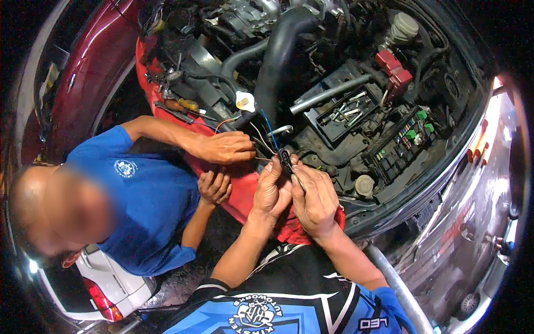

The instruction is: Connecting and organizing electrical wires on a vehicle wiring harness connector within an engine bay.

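My left hand point(273, 190) is closed on a small black connector point(285, 162), with thin coloured wires point(265, 136) running up from it toward a white-and-yellow part point(245, 101). My right hand point(314, 201) is closed at the connector's right side, with a thin object between its fingers that I cannot make out clearly. Both hands are over a red cover point(239, 197) on the car's edge, in front of the open engine bay. A co-worker's hand point(228, 147) is beside the wires, just left of my hands.
A co-worker in a blue shirt point(150, 206) leans in from the left. Loose tools point(347, 111) lie in a black tray, near an open fuse box point(405, 146). More tools point(183, 106) rest at the left. A metal bar point(397, 284) runs low right; a white car point(125, 284) stands behind.
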Available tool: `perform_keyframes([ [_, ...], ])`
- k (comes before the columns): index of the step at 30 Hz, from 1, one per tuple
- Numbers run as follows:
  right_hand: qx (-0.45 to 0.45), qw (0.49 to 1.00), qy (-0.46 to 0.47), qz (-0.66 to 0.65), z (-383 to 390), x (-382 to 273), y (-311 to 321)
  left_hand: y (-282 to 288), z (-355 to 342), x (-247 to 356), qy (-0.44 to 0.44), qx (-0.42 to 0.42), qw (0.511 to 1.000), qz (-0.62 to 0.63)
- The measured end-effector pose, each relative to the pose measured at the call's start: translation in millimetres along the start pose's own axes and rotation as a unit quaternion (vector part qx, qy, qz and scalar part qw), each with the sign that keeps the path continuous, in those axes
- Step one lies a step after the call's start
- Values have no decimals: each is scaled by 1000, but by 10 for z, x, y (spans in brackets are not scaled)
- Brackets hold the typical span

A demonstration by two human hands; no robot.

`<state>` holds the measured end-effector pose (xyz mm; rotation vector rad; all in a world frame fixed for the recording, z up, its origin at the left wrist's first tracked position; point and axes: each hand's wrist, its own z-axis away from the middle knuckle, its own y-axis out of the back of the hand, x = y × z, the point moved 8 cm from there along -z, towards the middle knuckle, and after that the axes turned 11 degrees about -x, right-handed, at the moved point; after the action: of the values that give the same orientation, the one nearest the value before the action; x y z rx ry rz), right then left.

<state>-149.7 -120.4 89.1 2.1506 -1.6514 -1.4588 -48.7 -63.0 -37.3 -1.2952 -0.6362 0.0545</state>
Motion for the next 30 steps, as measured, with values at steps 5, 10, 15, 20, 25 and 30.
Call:
perform_keyframes([
  [5, -1, 1000, 2, 1, -51, -28, 69, 0, 0, -10, 0, 1, 1000, -7],
  [10, 4, 1000, 3, 11, -26, -7, 80, 1, -29, -14, -11, 0, 1000, -11],
  [15, 2, 1000, 0, 0, -50, -18, 122, -49, -37, -36, -12, 4, 1000, 17],
  [20, 21, 995, -35, -88, 73, 55, 188, 2, 60, -9, -15, 2, 998, 61],
  [25, 43, 984, -100, -138, 170, 112, 386, -257, 230, -64, 16, -14, 998, 60],
  [30, 35, 909, -301, -287, 461, 308, 362, -536, 424, 27, 7, -13, 971, -237],
])
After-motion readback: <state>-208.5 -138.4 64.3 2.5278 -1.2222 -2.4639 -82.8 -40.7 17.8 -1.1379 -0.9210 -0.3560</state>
